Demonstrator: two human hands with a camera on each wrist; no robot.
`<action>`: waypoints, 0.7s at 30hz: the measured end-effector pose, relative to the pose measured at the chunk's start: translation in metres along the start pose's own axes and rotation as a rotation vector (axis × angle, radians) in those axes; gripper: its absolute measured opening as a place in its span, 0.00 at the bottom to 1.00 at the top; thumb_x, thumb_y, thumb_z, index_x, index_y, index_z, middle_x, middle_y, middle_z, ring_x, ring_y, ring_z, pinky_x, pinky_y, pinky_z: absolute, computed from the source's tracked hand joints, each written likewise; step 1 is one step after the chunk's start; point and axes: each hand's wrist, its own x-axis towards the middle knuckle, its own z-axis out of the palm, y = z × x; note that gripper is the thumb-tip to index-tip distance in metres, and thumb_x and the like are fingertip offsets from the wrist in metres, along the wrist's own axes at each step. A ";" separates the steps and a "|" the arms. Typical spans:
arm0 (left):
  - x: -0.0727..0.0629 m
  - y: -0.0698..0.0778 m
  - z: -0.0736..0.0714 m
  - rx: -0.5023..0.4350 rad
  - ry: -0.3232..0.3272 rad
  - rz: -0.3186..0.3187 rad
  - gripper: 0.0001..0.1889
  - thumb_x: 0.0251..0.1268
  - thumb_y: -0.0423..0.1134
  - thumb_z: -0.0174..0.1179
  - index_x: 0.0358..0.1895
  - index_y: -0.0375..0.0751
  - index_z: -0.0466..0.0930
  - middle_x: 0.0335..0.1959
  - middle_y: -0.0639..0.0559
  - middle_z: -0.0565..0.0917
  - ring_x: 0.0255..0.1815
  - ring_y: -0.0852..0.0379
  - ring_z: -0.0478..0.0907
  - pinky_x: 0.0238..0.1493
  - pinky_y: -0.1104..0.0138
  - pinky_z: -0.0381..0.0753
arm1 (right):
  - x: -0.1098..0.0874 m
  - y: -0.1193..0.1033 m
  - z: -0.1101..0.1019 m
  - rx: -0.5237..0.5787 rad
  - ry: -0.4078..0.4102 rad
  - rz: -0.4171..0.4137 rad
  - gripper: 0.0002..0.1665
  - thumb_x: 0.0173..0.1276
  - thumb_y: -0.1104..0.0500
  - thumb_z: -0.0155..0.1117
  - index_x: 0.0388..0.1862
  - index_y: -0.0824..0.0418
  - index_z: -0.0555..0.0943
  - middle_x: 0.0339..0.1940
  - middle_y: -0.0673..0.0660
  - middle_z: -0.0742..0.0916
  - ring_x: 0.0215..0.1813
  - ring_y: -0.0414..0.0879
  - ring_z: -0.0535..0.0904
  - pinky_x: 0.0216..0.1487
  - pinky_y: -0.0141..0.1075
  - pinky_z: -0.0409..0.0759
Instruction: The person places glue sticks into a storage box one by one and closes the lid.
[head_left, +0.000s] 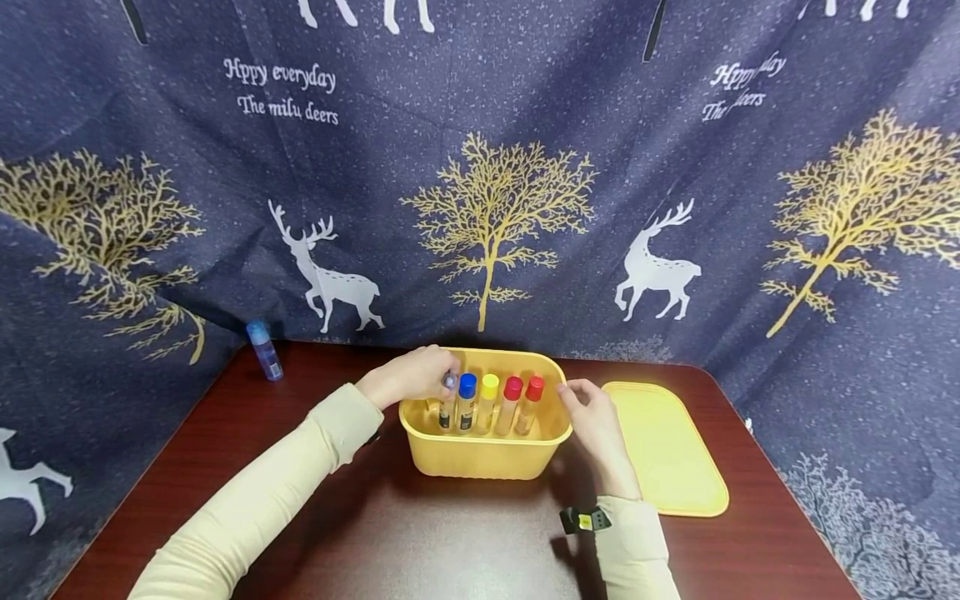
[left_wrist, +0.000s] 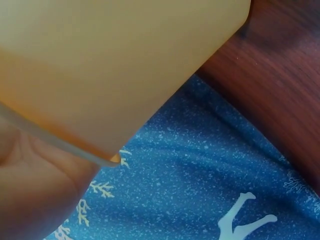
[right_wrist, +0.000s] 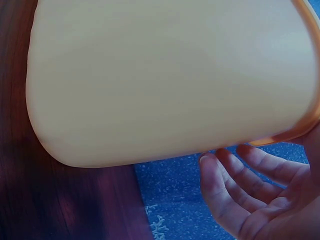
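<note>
Left hand (head_left: 415,375) pinches a capped tube (head_left: 446,416), likely light, slick, best held high; right hand (head_left: 596,421) holds the surrounding bin (head_left: 480,458)

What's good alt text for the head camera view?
A person's left hand grips the leftmost of five capped tubes standing in a yellow bin, while the right hand holds the bin's rim. A yellow lid lies to the right on a brown table, with a blue bottle at the far left.
</note>
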 end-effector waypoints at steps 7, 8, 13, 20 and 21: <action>0.001 0.000 0.002 -0.011 0.001 -0.018 0.10 0.56 0.37 0.71 0.25 0.49 0.77 0.23 0.58 0.76 0.27 0.58 0.72 0.32 0.66 0.72 | -0.001 -0.001 0.000 -0.005 -0.004 -0.001 0.18 0.73 0.51 0.60 0.46 0.65 0.82 0.45 0.63 0.86 0.47 0.55 0.80 0.49 0.45 0.77; 0.001 0.000 0.003 -0.018 0.000 -0.021 0.10 0.56 0.37 0.71 0.26 0.49 0.78 0.23 0.58 0.76 0.26 0.58 0.72 0.32 0.66 0.72 | 0.000 0.000 0.000 -0.003 -0.004 -0.004 0.17 0.73 0.51 0.59 0.46 0.65 0.82 0.45 0.63 0.86 0.47 0.55 0.80 0.49 0.45 0.77; 0.001 0.000 0.003 -0.042 -0.004 -0.027 0.09 0.57 0.37 0.71 0.27 0.48 0.79 0.24 0.57 0.77 0.27 0.58 0.72 0.32 0.67 0.73 | -0.001 -0.001 0.000 -0.012 0.001 -0.013 0.17 0.73 0.52 0.59 0.45 0.65 0.83 0.44 0.62 0.86 0.45 0.54 0.80 0.48 0.44 0.77; 0.000 0.001 0.002 -0.041 -0.010 -0.035 0.08 0.57 0.38 0.71 0.29 0.47 0.80 0.25 0.57 0.77 0.27 0.57 0.73 0.33 0.66 0.74 | 0.000 -0.001 0.000 -0.013 -0.002 -0.005 0.18 0.73 0.51 0.59 0.46 0.65 0.83 0.44 0.62 0.86 0.46 0.54 0.80 0.48 0.44 0.77; -0.001 0.001 0.002 -0.040 -0.010 -0.035 0.08 0.57 0.38 0.72 0.29 0.47 0.80 0.24 0.57 0.77 0.28 0.57 0.73 0.33 0.66 0.74 | 0.000 -0.001 0.000 -0.013 -0.002 -0.004 0.18 0.73 0.51 0.59 0.46 0.65 0.83 0.45 0.62 0.86 0.46 0.54 0.80 0.48 0.44 0.77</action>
